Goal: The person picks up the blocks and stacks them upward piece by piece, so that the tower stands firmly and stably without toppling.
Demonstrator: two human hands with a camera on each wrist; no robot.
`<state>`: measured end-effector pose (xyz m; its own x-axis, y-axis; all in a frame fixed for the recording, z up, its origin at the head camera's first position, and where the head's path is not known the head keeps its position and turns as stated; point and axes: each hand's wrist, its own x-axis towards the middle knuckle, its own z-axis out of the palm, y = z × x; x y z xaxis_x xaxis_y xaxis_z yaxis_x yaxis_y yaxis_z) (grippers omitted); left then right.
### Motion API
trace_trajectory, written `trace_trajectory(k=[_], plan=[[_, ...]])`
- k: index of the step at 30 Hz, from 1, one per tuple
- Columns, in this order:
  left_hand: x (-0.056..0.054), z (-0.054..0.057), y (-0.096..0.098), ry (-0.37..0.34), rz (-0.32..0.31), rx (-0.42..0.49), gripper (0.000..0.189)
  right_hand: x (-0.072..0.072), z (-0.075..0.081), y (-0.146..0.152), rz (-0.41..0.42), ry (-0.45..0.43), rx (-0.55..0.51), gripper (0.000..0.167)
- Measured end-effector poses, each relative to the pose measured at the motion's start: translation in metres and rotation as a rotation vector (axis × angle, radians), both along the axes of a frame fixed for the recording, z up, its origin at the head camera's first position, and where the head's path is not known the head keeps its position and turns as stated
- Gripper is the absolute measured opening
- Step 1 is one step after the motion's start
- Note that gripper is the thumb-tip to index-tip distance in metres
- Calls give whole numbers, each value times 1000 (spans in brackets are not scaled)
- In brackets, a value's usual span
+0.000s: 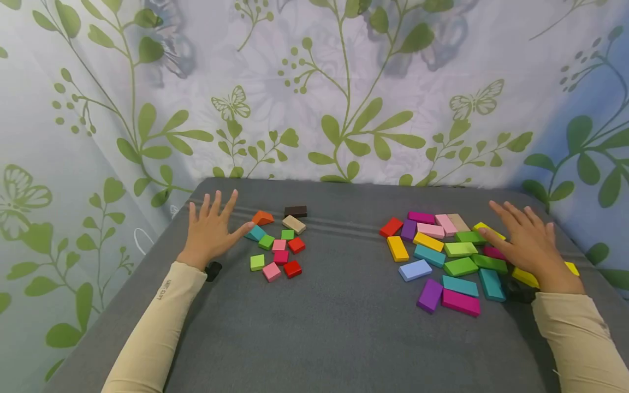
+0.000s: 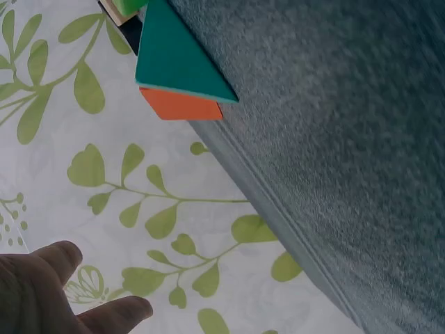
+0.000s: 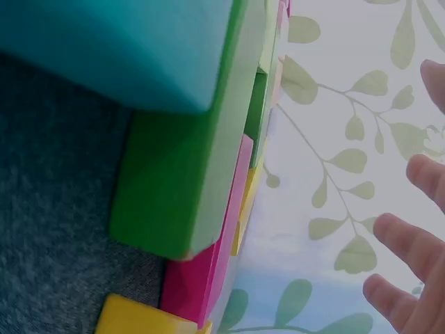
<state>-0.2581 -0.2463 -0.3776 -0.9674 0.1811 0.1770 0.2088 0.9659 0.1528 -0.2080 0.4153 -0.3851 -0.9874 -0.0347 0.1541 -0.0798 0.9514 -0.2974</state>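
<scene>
My left hand [image 1: 210,232] is held with its fingers spread beside a group of small blocks, its thumb nearest the teal triangular block [image 1: 255,233] and the orange triangular block [image 1: 262,218]. In the left wrist view the teal triangular block [image 2: 181,59] lies in front of the orange one [image 2: 182,104]. On the other side, my right hand [image 1: 530,240] spreads its fingers above a group of longer blocks, partly hiding a magenta block [image 1: 493,252] and yellow blocks. A green block [image 3: 174,174] and a teal block [image 3: 125,42] look large in the right wrist view. Neither hand holds anything.
Small cubes, such as a red one [image 1: 292,268] and a pink one [image 1: 271,272], lie left of centre by a dark brown block [image 1: 295,211]. Purple [image 1: 429,295] and light blue [image 1: 415,270] blocks lie right, on the grey table [image 1: 314,338]. A leaf-patterned curtain [image 1: 314,109] hangs behind.
</scene>
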Motion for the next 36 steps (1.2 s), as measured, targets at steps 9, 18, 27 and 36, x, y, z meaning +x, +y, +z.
trace_trajectory(k=[9, 18, 27, 36], plan=[[2, -2, 9, -47, -7, 7, 94, -6, 5, -14, 118, -4, -25, 76], [0, 2, 22, -94, -46, 46, 91, -10, 15, -43, 231, -55, -60, 67], [-9, 5, 45, -85, -124, 60, 85, -15, 14, -72, 353, -127, -161, 54], [-17, 4, 79, -61, -105, 45, 66, -31, 1, -95, 539, -133, -266, 39]])
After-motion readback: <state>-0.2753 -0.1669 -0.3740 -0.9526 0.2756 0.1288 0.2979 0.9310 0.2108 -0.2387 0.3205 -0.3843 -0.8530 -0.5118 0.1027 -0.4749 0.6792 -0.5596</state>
